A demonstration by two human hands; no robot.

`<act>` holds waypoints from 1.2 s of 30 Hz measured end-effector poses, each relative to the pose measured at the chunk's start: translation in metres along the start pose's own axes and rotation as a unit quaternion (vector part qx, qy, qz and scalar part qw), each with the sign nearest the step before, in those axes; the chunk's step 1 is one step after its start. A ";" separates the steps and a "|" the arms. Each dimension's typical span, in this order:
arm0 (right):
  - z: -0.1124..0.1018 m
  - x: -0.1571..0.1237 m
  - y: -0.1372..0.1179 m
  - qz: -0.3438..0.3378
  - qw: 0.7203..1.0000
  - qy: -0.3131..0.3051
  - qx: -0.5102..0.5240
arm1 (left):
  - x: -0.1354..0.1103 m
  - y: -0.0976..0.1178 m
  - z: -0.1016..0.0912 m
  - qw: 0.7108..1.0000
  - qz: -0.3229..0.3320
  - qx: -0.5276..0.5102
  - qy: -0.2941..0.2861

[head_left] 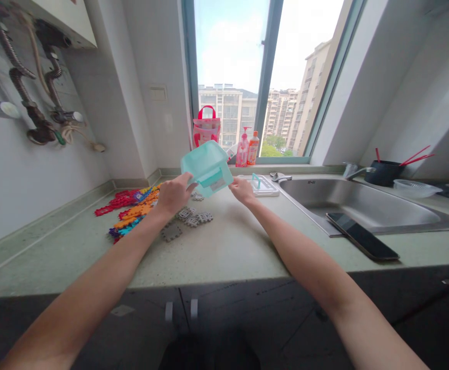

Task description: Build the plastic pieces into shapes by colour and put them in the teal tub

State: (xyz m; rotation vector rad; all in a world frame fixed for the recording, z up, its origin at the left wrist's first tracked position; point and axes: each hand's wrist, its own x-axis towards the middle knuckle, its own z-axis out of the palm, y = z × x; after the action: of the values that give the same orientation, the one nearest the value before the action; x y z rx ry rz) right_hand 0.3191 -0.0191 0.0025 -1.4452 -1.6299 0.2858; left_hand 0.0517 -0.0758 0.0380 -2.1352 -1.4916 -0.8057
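A translucent mint-green plastic box [205, 163] is held tilted above the counter, between my two hands. My left hand [175, 194] is closed on its lower left edge, thumb and fingers pinching the rim. My right hand [243, 189] grips its lower right corner. Below and to the left lie several grey toothed plastic building pieces [198, 219], loose on the countertop. Beside them is a pile of orange toothed pieces [139, 209] and red pieces [118, 200], with blue, teal and yellow ones among them, partly hidden by my left forearm.
A white lid with a green handle [265, 186] lies behind my right hand. To the right are a steel sink [320, 198] and a phone [361, 235] resting over its front edge. Pump bottle [243, 149], orange bottle [253, 148] and red-handled bag [206, 128] stand at the window.
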 end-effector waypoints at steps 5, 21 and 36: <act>-0.006 -0.006 -0.014 -0.039 0.995 0.091 -0.010 | -0.001 0.006 0.001 1.000 0.007 0.001 0.004; -0.015 -0.027 -0.042 -0.342 0.916 0.024 -0.208 | 0.005 -0.009 0.001 0.990 0.115 -0.002 0.078; -0.031 -0.007 -0.006 -0.193 0.944 0.122 -0.238 | 0.000 -0.007 0.011 0.985 0.151 -0.038 0.078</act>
State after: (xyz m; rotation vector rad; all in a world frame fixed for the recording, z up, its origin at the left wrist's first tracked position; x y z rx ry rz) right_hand 0.3374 -0.0384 0.0211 -1.3909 -1.7980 -0.5256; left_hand 0.0473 -0.0665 0.0300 -2.2233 -1.0405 -0.9039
